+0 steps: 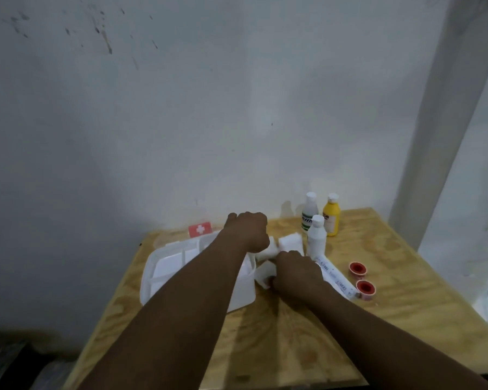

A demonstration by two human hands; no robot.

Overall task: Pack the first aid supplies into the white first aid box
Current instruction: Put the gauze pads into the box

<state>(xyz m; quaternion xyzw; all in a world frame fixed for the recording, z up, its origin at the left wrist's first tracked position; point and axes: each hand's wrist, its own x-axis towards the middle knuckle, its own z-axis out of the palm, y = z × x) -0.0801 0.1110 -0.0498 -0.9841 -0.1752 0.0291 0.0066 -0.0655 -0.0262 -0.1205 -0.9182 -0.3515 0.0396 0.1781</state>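
By the left hand (247, 232) and right hand (296, 273), gauze rolls (266, 250) are apparently clutched; the white bottle (317, 237) just beside could be knocked over.

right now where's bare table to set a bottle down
Bare table right of the red tape rolls and toward the near edge. Crowded between the white box and the bottles, where the left hand and right hand grip gauze pads.

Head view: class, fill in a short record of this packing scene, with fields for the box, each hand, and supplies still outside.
box: white first aid box, open, on wooden table
left hand: grips far gauze pack at box's right edge
right hand: grips near gauze pack beside box
outside: green-labelled bottle, yellow bottle, white bottle, red tape rolls, wrapped bandage
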